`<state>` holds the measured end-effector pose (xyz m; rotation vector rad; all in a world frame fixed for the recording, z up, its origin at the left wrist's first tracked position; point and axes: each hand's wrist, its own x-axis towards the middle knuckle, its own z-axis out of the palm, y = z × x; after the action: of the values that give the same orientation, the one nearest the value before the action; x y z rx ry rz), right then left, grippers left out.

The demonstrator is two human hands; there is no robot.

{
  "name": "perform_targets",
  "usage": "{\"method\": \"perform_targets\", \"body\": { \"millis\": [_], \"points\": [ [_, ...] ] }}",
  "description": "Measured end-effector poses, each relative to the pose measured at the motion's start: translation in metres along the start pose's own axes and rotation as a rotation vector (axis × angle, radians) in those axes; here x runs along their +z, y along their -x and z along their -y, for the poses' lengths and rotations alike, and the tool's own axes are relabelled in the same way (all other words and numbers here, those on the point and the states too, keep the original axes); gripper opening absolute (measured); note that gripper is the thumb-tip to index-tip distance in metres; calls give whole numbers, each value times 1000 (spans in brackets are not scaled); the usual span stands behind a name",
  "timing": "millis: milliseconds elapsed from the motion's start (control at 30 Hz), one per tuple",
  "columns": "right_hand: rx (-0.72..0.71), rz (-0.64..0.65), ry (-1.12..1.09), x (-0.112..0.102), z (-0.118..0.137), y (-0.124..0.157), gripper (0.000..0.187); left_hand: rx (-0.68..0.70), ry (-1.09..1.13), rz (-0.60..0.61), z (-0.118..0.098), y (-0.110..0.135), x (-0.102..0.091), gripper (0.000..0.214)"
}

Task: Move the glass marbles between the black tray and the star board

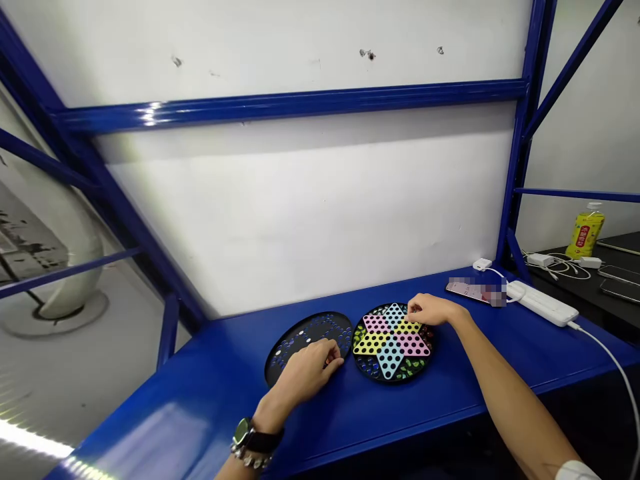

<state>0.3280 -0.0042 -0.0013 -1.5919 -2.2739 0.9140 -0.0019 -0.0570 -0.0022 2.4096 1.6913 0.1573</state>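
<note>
Left hand (309, 365): yours, loosely curled over the near edge of the black disc (289, 343), thumb drawn in toward the fingers; something reddish shows inside the curl, but you cannot tell from this view what it is or how firmly it is held. Dark watch (243, 432) at the wrist, beaded bracelet (253, 460) beside it.

Right hand (430, 310): yours, fingers bent, tips nearly together at the upper-right yellow point of the star; whether they pinch anything, you cannot tell.

Game board (373, 343): round, black-rimmed, flat on the table (220, 380), just right of the disc; six-pointed star in yellow, pink and pale blue, dotted with dark holes. Around it, pockets of pieces: green (413, 365), blue (369, 365), dark red (427, 335).

Handling, by judgement: pieces likely small, light, hard, slick and ready to roll; take each between thumb and fingertip. Board probably stiff, light plastic; steady it by the rim, keeping it level so nothing spills.

Farther right: phone (473, 291), white power strip (543, 303), white adapter (482, 265). Beyond, yellow bottle (585, 230) and cables (565, 268); behind, blue frame (300, 103) against a white wall (310, 207)
</note>
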Motion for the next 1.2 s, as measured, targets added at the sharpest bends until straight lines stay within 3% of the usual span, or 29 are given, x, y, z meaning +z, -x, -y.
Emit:
{"method": "perform_targets", "body": {
  "millis": [200,333,467,567,667,800,933,1067,1200],
  "points": [
    [8,-19,12,1,-2,-1,24,-32,112,-104,25,-5,0,20],
    [-1,-6,2,1,-2,-2,26,-67,88,-3,42,1,-2,26],
    [-3,-12,2,1,-3,-2,28,-45,59,68,38,-1,2,17],
    [0,-9,4,1,-3,-2,27,-67,-9,25,23,-4,-1,16],
    [-1,-5,9,0,-3,-1,25,-25,22,-67,-6,-3,-8,23],
    [-22,-20,27,0,-3,-1,24,206,140,-107,-64,-2,-5,25],
    [-13,-33,42,0,-4,-2,23,401,98,-60,-107,-11,16,18],
    [-16,-26,46,0,-3,-1,23,463,84,-37,-118,-18,30,17],
    [-18,-34,48,0,-1,0,23,503,122,-34,-116,-16,29,22]
  ]
}}
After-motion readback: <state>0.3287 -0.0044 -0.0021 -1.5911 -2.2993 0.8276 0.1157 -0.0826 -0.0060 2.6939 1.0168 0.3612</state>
